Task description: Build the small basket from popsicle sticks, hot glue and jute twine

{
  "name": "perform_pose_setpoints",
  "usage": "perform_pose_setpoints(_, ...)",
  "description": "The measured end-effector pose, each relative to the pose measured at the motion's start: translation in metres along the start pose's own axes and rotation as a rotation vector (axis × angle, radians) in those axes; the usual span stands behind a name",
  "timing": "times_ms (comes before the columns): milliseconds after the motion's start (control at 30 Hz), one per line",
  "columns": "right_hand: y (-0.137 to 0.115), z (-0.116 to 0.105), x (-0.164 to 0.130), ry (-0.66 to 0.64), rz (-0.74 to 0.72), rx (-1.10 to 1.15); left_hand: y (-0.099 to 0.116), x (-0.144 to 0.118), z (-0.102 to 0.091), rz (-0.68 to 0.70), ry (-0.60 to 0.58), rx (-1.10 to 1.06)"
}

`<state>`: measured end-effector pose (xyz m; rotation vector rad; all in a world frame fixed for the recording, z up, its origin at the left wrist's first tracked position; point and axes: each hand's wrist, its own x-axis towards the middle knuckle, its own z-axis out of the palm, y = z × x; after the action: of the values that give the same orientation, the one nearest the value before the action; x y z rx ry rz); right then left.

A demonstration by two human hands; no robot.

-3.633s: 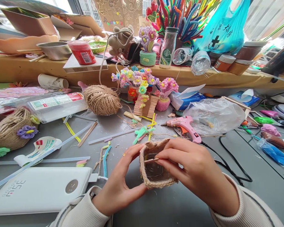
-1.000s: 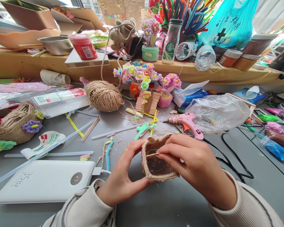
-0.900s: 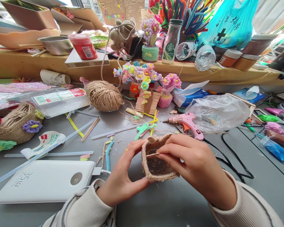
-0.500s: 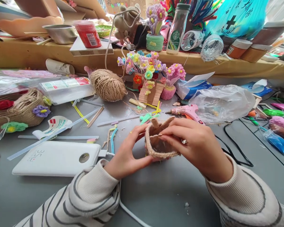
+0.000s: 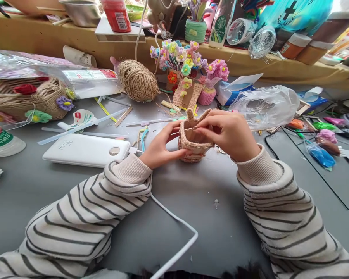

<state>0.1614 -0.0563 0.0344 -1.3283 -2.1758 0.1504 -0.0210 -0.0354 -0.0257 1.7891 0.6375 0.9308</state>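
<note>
I see the small twine-wrapped basket (image 5: 193,143) standing upright on the grey table (image 5: 192,201), between both hands. My left hand (image 5: 159,145) cups its left wall, fingers curled; my right hand (image 5: 228,130) reaches over the rim from the right, pinching what looks like a wooden stick (image 5: 190,116) standing inside. Behind lies the twine ball (image 5: 138,80).

The little basket (image 5: 193,144) is sitting on the desk (image 5: 192,201), with the power bank (image 5: 87,149) lying left and the twine ball (image 5: 138,80) sitting behind.
</note>
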Motion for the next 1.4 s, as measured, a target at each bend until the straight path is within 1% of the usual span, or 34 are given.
perform_pose_setpoints(567,0.000,0.003,0.002,0.014,-0.007,0.023,-0.001,0.000,-0.001,0.001,0.002,-0.004)
perform_pose_setpoints(667,0.001,-0.003,0.002,0.008,-0.020,0.041,0.000,-0.001,-0.001,0.002,0.009,0.005)
perform_pose_setpoints(733,0.002,-0.013,0.002,0.046,-0.029,0.047,0.001,-0.001,-0.001,0.004,0.022,0.011)
perform_pose_setpoints(800,0.004,-0.026,0.000,0.115,0.002,0.088,0.001,-0.001,-0.003,0.011,0.043,0.012)
perform_pose_setpoints(900,0.007,-0.044,-0.004,0.231,0.107,0.211,0.000,-0.003,-0.006,0.043,0.097,0.005)
perform_pose_setpoints(967,0.009,-0.051,-0.005,0.323,0.202,0.355,0.001,-0.004,-0.008,0.075,0.154,0.007)
perform_pose_setpoints(1000,0.011,-0.053,-0.006,0.367,0.250,0.446,0.003,-0.004,-0.008,0.095,0.201,0.011)
perform_pose_setpoints(1067,0.013,-0.053,-0.005,0.434,0.316,0.604,0.009,-0.005,-0.008,0.137,0.322,0.021)
perform_pose_setpoints(1133,0.014,-0.051,-0.004,0.460,0.338,0.692,0.021,-0.003,-0.004,0.170,0.429,0.022)
perform_pose_setpoints(1167,0.014,-0.049,-0.004,0.461,0.338,0.713,0.028,-0.001,-0.001,0.178,0.458,0.018)
perform_pose_setpoints(1200,0.014,-0.048,-0.003,0.460,0.341,0.739,0.037,0.002,0.002,0.175,0.460,0.008)
perform_pose_setpoints(1300,0.010,-0.046,-0.002,0.464,0.354,0.790,0.064,0.018,0.017,0.142,0.412,-0.041)
perform_pose_setpoints(1400,0.007,-0.046,-0.002,0.490,0.367,0.779,0.085,0.038,0.030,0.148,0.401,-0.105)
